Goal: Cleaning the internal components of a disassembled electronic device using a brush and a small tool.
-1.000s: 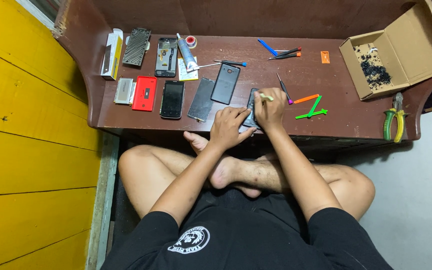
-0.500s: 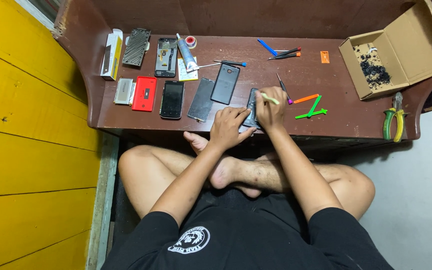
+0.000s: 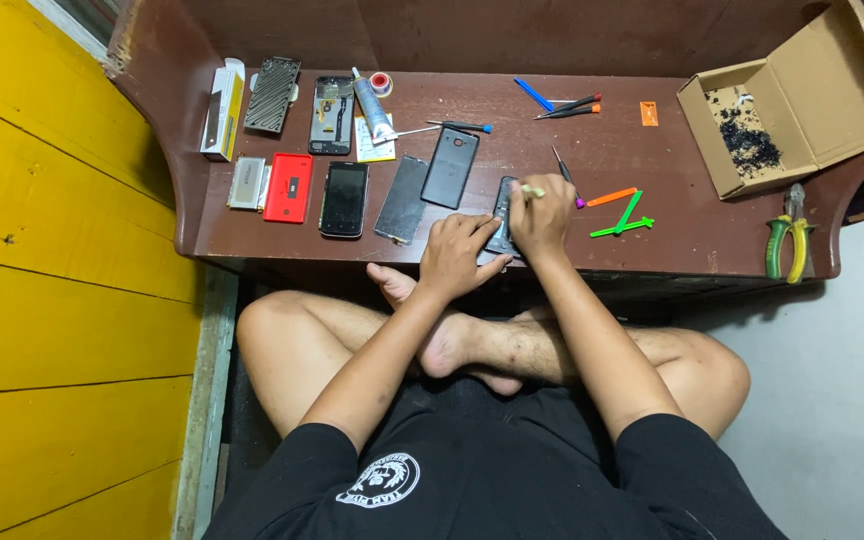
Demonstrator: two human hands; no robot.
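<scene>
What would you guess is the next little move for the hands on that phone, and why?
Probably press the right hand's yellow-tipped tool further along the dark phone's edge: the tip sits at its upper edge, while the left hand pins it flat on the table.

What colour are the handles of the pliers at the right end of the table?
The pliers have green and yellow handles; the head view shows them clearly.

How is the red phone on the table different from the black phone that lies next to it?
The red phone is bright red with a small dark mark near its middle; the black phone shows a plain dark, glossy face. The red phone looks slightly shorter, and the black phone reaches closer to the table's front edge. The red phone lies beside a small grey part; the black phone lies beside a cracked grey panel. Both lie flat, untouched by either hand.
</scene>
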